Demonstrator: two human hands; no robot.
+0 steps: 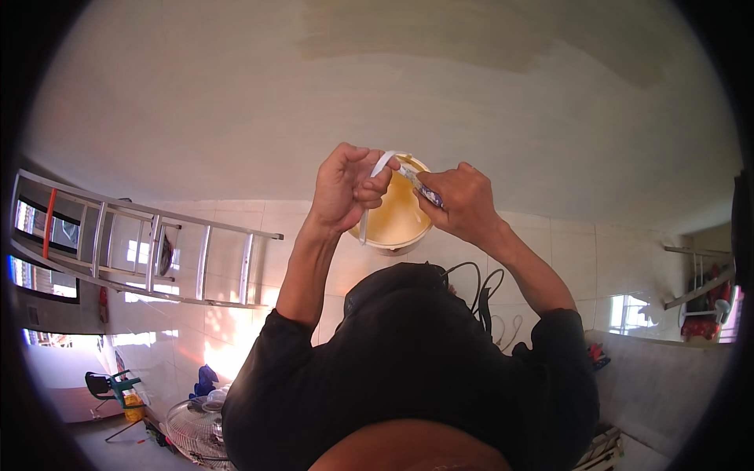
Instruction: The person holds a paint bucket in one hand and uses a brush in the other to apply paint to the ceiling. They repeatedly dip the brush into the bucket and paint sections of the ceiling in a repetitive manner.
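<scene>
White strip (382,164) in left fingers (370,191), seemingly trailing below

Looks down from the head, wide fisheye.
Sits close above left hand (351,191) and right hand (465,202), facing wall (259,110) and floor (620,263).

No lettering, number or sign is showing clearly enough for you to read. In your right hand (465,200) you are holding a white piece with dark blue markings (420,184) — those marks are coming through too small and blurred, so it is staying unclear whether they are forming words or only a pattern.
</scene>
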